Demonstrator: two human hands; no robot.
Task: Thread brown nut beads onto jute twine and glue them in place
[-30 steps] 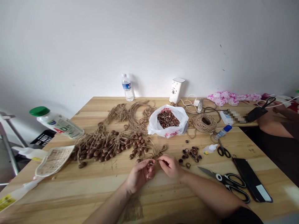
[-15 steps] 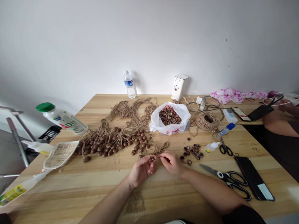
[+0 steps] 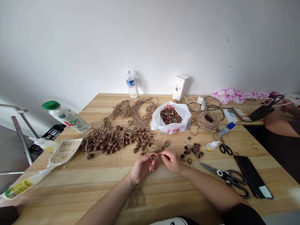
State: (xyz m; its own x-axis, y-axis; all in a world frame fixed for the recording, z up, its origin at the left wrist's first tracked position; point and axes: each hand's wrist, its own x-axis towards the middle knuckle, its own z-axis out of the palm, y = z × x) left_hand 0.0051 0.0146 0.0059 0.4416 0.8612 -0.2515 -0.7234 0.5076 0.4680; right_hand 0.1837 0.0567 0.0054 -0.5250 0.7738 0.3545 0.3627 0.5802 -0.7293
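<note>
In front of me, my left hand is closed, its fingertips pinching a small brown piece that looks like a nut shell; the fingers partly cover it. Close beside it, my right hand pinches what looks like a thin end of twine between thumb and forefinger. Just behind the fingers lies a looped bit of twine. Brown round nuts on twine are heaped to the left, with loose nuts next to them. Several halved shells lie right of my hands.
A white plastic bag of shells stands behind, beside a twine ball. Large scissors, small scissors, a glue bottle and a black phone lie right. A woven scoop sits left. Another person's arm is far right.
The view has shifted slightly. Both hands stay nearly in place, fingertips still close together; no object has visibly been taken up or let go.
</note>
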